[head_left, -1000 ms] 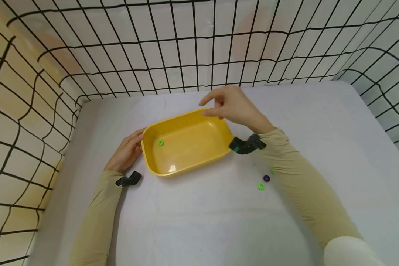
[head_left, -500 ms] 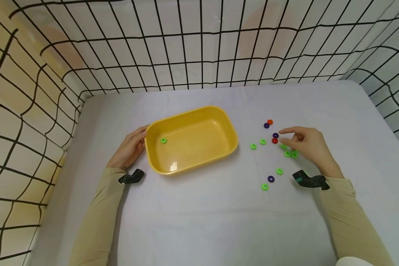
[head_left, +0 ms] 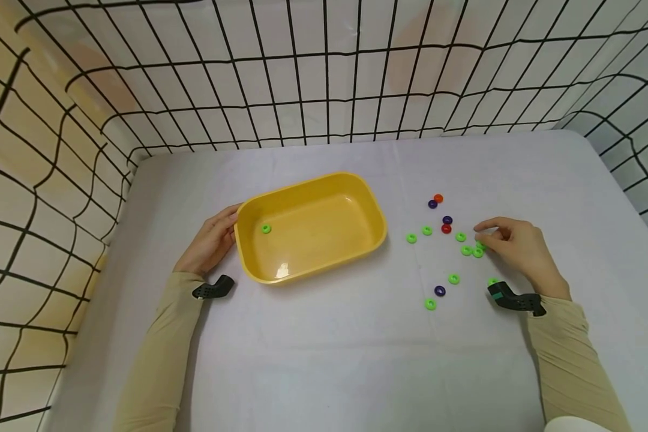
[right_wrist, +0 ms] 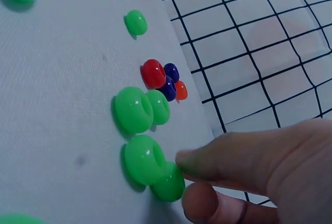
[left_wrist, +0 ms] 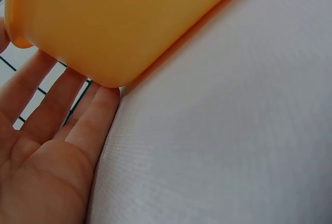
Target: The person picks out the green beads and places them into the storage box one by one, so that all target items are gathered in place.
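Observation:
In the head view, my left hand (head_left: 207,243) rests against the left end of a yellow tray (head_left: 313,231), and the left wrist view shows its extended fingers touching the tray's outer wall (left_wrist: 114,32). One green ring (head_left: 266,228) lies in the tray. At the right, my right hand (head_left: 524,249) is low over the table, thumb and a finger slightly apart at a green ring (head_left: 481,245). In the right wrist view, those fingertips are beside that ring (right_wrist: 168,182), which lies close to another green ring (right_wrist: 144,159); whether they touch it I cannot tell.
Several more green rings (head_left: 453,279) are scattered right of the tray, among purple rings (head_left: 440,291), a red ring (head_left: 446,228) and an orange ring (head_left: 438,198). A black wire grid (head_left: 327,100) borders the white table (head_left: 313,354) at the back and sides.
My right hand has moved from over the tray's back right corner to the rings at the right, then slightly farther right. My left hand has stayed at the tray.

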The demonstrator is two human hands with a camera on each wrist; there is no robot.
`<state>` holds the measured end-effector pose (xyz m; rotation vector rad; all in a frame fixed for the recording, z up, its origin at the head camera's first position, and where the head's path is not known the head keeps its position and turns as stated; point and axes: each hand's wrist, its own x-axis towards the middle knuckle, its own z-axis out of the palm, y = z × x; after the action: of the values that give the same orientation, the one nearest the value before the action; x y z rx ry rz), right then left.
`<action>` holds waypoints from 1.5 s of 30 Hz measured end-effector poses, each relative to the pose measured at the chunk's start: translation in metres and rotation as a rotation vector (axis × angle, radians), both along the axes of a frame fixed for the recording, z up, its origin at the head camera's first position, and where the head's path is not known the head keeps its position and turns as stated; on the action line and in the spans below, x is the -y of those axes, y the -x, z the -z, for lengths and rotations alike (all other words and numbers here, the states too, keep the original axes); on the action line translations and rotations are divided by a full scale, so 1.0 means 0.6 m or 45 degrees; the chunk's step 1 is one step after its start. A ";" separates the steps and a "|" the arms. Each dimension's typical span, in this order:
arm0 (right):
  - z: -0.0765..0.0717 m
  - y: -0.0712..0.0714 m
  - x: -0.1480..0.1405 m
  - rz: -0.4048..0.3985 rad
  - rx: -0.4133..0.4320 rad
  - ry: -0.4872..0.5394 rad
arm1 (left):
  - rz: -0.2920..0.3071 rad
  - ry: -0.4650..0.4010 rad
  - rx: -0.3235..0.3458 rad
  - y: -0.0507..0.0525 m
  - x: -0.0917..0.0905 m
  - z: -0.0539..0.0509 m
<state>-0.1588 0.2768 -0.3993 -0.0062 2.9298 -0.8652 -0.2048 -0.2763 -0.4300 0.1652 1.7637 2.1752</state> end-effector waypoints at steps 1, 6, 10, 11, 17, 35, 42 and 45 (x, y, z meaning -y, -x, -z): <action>0.000 0.000 -0.001 0.006 0.007 0.004 | 0.003 -0.006 -0.003 -0.001 0.000 0.000; -0.001 0.000 -0.004 0.022 0.075 0.017 | 0.007 0.002 -0.013 -0.004 0.004 -0.003; -0.003 0.001 -0.003 0.031 0.107 0.005 | -0.003 0.028 -0.011 -0.005 0.008 -0.003; -0.004 0.002 -0.003 0.030 0.109 0.002 | -0.003 0.032 -0.014 -0.005 0.009 -0.003; -0.008 0.004 -0.001 0.025 0.109 -0.009 | -0.003 0.041 -0.014 -0.007 0.013 -0.005; -0.009 0.000 0.002 0.069 0.087 -0.009 | -0.011 0.043 0.005 -0.005 0.009 -0.005; -0.007 -0.002 0.001 0.075 0.074 -0.004 | -0.008 0.030 0.004 -0.004 0.003 -0.005; -0.007 -0.004 -0.001 0.075 0.082 -0.003 | 0.002 0.008 -0.011 -0.003 0.000 -0.004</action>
<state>-0.1566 0.2773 -0.3948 0.1068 2.8847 -0.8535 -0.2032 -0.2764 -0.4278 0.1753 1.7742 2.1708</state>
